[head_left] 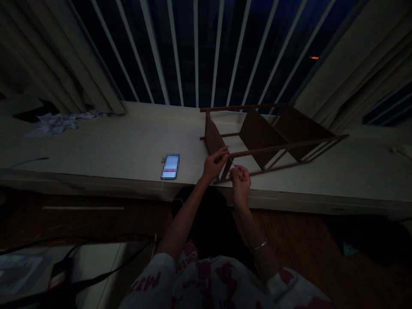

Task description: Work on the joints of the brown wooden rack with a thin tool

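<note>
A small dark wooden shelf rack [260,135] lies on its side on a long pale ledge [122,146] before a barred window. My left hand [214,163] is closed round the rack's near corner post. My right hand [240,180] is pinched on a thin metal tool [232,163], perhaps a hex key, whose tip meets the rack's corner between both hands. The scene is very dim.
A lit phone [170,166] lies on the ledge left of my hands, with a cable running off the edge. Crumpled paper [61,122] sits at the far left. Curtains hang on both sides. Cables [80,240] cross the dark wooden floor.
</note>
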Demonstrator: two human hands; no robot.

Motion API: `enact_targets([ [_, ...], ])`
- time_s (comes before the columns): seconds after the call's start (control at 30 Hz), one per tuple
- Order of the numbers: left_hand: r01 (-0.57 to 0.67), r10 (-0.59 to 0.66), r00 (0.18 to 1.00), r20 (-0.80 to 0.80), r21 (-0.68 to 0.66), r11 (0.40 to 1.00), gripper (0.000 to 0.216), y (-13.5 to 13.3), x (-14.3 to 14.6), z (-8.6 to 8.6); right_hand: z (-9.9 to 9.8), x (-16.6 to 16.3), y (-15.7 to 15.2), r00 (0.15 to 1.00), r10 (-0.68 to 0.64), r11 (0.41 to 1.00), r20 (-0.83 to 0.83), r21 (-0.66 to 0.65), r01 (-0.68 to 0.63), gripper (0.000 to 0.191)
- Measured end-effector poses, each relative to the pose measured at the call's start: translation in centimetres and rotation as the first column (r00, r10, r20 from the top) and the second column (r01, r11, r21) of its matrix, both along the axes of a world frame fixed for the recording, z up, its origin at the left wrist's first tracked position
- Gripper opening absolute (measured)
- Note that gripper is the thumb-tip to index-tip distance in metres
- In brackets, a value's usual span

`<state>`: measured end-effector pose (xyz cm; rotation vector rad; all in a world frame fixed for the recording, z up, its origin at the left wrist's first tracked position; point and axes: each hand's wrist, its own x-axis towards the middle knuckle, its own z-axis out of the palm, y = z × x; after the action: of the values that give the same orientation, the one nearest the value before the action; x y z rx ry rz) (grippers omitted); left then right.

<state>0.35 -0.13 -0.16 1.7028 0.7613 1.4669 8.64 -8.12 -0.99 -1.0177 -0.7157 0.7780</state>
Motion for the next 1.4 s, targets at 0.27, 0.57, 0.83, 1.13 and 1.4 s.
enact_targets([
  [0.27,-0.005,0.005,1.000,-0.003,0.000,1.000,0.025,-0.1,-0.1,0.2,0.0,-0.3,0.1,0.999,-0.041,0.999,0.024,-0.027,0.042,0.028],
  [0.57,-0.004,0.004,1.000,0.000,0.002,1.000,0.024,-0.1,0.0,0.1,0.3,-0.4,-0.5,0.969,-0.103,0.994,0.224,-0.013,0.109,0.027],
  [0.83,-0.016,0.016,1.000,-0.013,0.007,1.000,0.025,0.0,0.0,0.0,-0.5,0.0,-0.8,0.903,-0.161,0.986,0.398,0.022,0.166,0.026],
  [1.13,-0.009,0.009,1.000,-0.007,0.014,1.000,0.024,0.1,0.0,0.1,0.2,0.5,-1.2,0.793,-0.225,0.974,0.566,0.143,0.175,0.026],
  [1.4,-0.011,0.011,1.000,-0.001,0.000,1.000,0.024,-0.1,0.0,0.0,0.2,0.8,-1.4,0.834,-0.194,0.980,0.517,0.073,0.184,0.024],
])
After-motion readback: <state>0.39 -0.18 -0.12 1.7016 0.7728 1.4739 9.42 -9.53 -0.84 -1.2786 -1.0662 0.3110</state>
